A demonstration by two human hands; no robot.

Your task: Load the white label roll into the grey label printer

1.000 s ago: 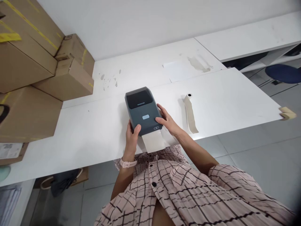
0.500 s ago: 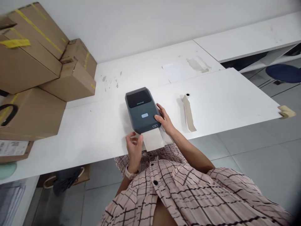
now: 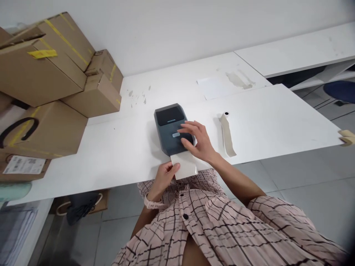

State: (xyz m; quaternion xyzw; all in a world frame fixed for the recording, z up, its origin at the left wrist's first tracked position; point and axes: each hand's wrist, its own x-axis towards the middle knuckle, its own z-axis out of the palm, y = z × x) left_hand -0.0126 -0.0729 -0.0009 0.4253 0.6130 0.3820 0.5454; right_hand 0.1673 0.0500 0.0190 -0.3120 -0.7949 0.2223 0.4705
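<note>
A dark grey label printer [image 3: 169, 129] with a light button on top lies on the white table [image 3: 124, 147]. A white paper label [image 3: 185, 167] sticks out from its front, over the table's edge. My left hand [image 3: 164, 176] pinches the left edge of this label, thumb on top. My right hand [image 3: 198, 140] is over the printer's right side, fingers apart and curved, the fingertips near the button. Whether they touch it I cannot tell. To the right lies a small paper roll [image 3: 227, 133], partly unrolled towards me.
Cardboard boxes [image 3: 55, 74] with yellow tape are stacked at the left end of the table. A white sheet [image 3: 210, 88] lies towards the back. A foam corner guard [image 3: 347, 136] sits on the table's right corner. A blue seat [image 3: 340, 91] stands at far right.
My left hand has gone from beside the printer's front corner to a pinch on the label's edge. My right hand has lifted from the printer's side and moved over its top.
</note>
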